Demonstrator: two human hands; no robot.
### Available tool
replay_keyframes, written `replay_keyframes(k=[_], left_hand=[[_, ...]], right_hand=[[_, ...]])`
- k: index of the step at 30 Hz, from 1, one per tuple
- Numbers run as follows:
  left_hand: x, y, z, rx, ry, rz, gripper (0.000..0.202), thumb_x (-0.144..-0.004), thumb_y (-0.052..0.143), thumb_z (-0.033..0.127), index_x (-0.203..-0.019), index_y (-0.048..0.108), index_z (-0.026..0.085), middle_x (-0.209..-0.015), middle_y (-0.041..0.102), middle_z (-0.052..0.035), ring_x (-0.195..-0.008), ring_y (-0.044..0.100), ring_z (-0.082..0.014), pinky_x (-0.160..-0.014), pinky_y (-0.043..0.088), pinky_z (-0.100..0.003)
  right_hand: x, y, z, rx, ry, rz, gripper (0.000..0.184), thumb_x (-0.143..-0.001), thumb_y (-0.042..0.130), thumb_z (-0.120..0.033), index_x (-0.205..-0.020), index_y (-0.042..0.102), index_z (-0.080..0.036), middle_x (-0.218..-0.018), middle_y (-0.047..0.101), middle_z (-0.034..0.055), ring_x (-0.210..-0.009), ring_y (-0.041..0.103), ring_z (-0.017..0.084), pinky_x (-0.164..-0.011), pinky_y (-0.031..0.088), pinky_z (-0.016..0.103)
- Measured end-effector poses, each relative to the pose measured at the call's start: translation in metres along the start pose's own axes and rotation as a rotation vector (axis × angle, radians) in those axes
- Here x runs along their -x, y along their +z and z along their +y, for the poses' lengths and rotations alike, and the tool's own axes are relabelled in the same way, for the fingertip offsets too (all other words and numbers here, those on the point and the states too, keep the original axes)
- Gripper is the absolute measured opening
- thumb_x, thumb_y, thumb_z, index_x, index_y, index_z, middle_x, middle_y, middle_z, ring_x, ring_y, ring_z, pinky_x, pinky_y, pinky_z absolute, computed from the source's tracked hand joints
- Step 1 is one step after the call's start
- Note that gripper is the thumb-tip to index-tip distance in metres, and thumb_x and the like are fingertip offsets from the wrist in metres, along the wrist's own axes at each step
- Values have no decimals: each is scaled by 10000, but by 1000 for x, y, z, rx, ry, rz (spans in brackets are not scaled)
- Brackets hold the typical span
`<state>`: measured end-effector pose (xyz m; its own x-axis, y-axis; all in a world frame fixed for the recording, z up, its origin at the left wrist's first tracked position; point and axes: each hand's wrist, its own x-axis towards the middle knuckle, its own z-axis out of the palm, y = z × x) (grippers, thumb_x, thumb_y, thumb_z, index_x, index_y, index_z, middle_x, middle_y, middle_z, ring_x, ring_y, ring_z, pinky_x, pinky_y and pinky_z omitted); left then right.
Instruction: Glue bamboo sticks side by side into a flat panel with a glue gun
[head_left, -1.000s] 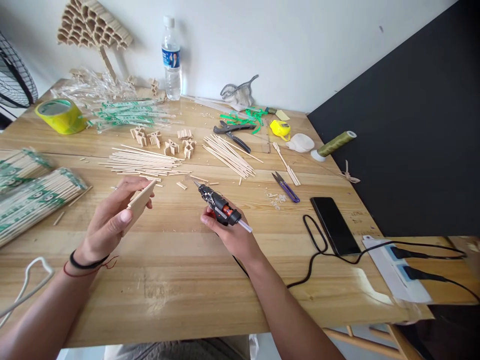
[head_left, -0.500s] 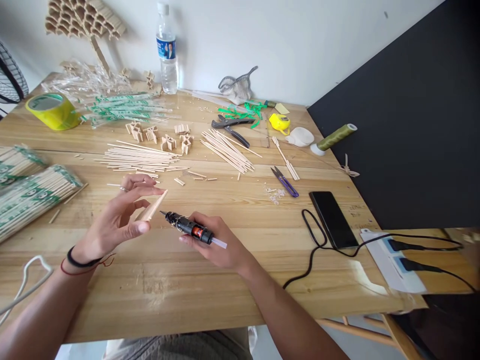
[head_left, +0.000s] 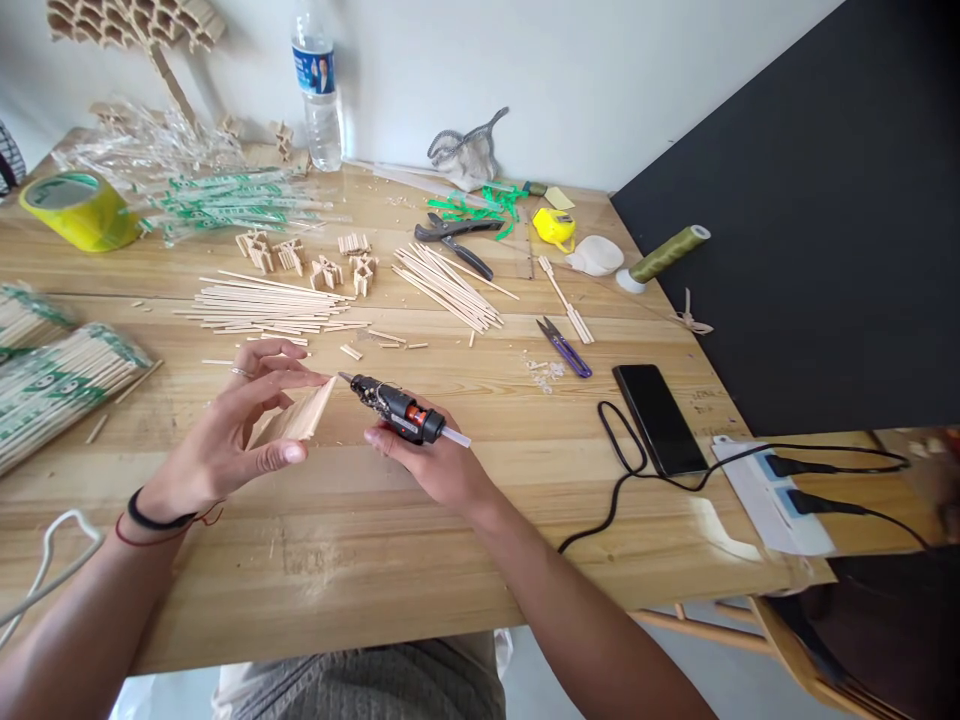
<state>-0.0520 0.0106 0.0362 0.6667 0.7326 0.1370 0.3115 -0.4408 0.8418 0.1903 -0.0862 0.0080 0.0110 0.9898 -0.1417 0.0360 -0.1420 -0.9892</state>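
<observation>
Head view, looking down over the wooden table [head_left: 375, 560].

In the left hand [head_left: 225, 440], pinched between the thumb below and the fingertips above: a small flat wooden panel [head_left: 300, 418]. Raised off the tabletop and tilted, with its long axis running from lower left by the palm up to a free corner at upper right.

In the right hand [head_left: 431, 462], fingers wrapped firmly around the grip: a black glue gun [head_left: 394, 408] with an orange band and a clear glue stick jutting from its back end. Lies with its long axis from lower right to upper left, nozzle [head_left: 343, 377] leading and aimed leftward at the panel's free corner. Touching that corner or just short of it; too fine to tell from here. Meets the panel almost end to end, forming a shallow peak with it between the two hands.

Hands near each other above the middle of the table, the left one behind the panel, the right one behind the gun, neither clearly nearer to the meeting point.

Off to the right, a black cord [head_left: 592, 515] looping beside a dark phone [head_left: 658, 418]. Beyond the hands and well apart from them: loose thin sticks [head_left: 270, 308] lying side by side, and purple snips [head_left: 564, 347] farther right.
</observation>
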Motion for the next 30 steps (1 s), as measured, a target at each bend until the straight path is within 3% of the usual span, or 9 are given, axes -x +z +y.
replay_keyframes(k=[4,8,13,20,25,30], left_hand=[[0,-2,-3,196,19,-50,455,-967,655,529,-1367,672,314,-1438,435,-134,-1451,300,-405,-864,602,-411],[-1,-3,-5,236,54,-26,421,-1004,590,516,-1346,704,297,-1385,491,-137,-1434,321,-389,-806,625,-374],[-1,-2,-9,240,70,-26,389,-1035,528,437,-1364,698,320,-1372,545,-126,-1432,330,-374,-730,643,-333],[-1,1,-6,130,-36,-8,368,-981,641,478,-1314,723,346,-1399,532,-112,-1354,480,-352,-791,624,-329],[-2,3,0,24,-37,16,402,-921,719,499,-1305,731,380,-1362,584,-86,-1319,536,-355,-909,585,-398],[-2,4,0,-30,-33,2,408,-907,730,505,-1292,734,367,-1340,599,-82,-1303,553,-356,-916,589,-411]], right_hand=[[0,-4,0,40,-15,-14,239,-866,743,-435,-850,619,-231,-787,661,-21,-706,582,161,-688,463,277],[2,-2,-2,114,-92,-137,265,-881,725,-414,-796,553,-231,-693,531,-56,-632,460,132,-608,378,258],[4,5,-2,147,-117,-184,238,-899,709,-385,-819,552,-226,-698,520,-55,-637,457,128,-606,363,251],[5,4,-7,127,-111,-129,266,-898,697,-381,-789,498,-241,-674,486,-62,-614,423,127,-595,347,259],[6,4,-10,119,-110,-87,281,-892,701,-376,-771,487,-241,-668,456,-65,-612,391,126,-599,343,264],[6,4,-10,130,-119,-56,251,-908,674,-401,-800,513,-242,-679,466,-58,-618,412,133,-611,360,269]])
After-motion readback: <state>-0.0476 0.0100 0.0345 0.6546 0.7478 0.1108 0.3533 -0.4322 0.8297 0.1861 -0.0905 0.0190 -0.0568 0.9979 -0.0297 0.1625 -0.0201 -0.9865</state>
